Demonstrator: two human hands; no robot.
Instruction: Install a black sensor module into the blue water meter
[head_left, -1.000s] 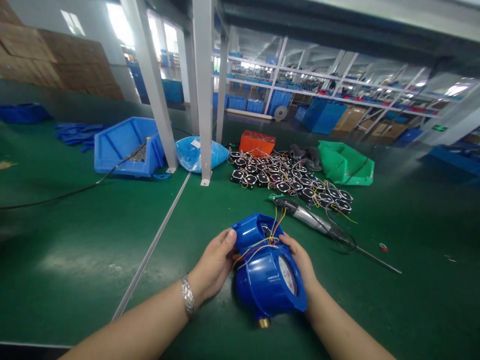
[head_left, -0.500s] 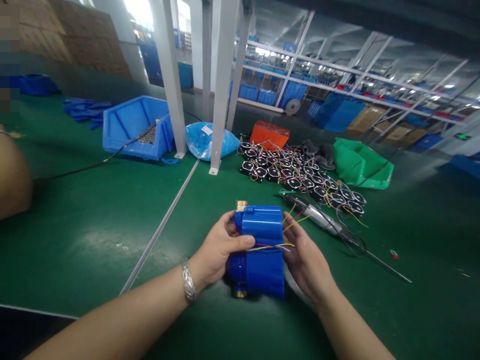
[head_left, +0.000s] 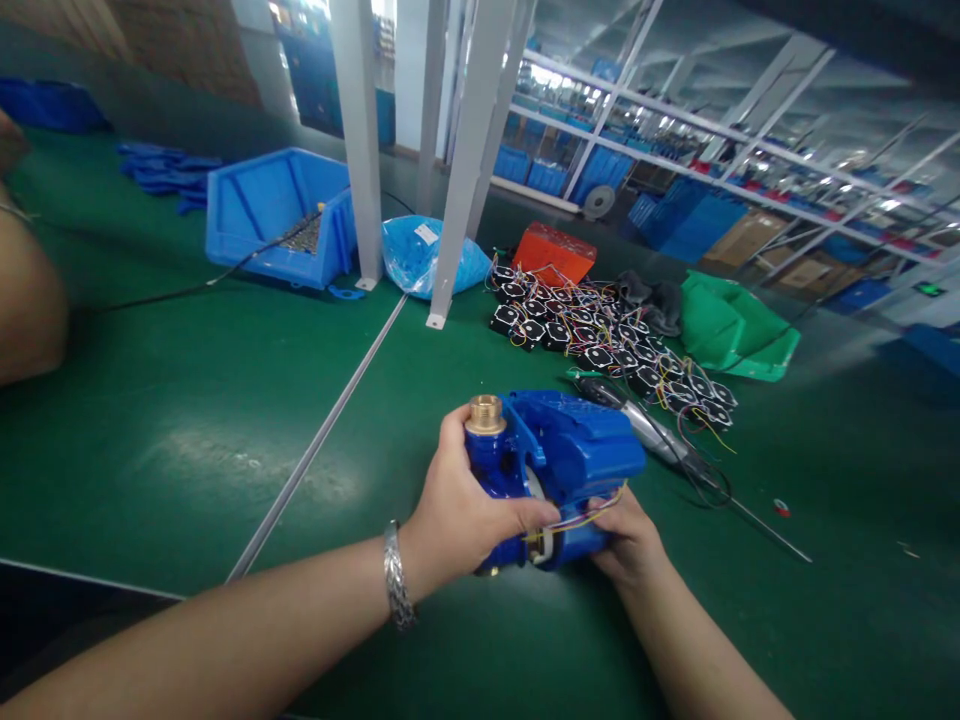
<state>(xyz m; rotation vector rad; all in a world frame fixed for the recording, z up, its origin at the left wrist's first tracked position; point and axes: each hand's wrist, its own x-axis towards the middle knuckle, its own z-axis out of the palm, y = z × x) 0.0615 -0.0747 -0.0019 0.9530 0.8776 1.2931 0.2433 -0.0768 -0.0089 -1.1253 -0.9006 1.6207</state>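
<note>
Both hands hold the blue plastic meter housing with brass threaded port [head_left: 551, 470] above the green surface [head_left: 225, 440]. Left hand [head_left: 461, 520] wraps its body; right hand [head_left: 626, 535] supports underneath, steadying loose coloured wires [head_left: 581, 520].

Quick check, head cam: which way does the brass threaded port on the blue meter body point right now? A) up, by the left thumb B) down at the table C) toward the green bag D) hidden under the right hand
A: the brass threaded port stands on top of the blue meter body, beside the left hand; the right hand grips the lower far side near the coloured wires.
</note>
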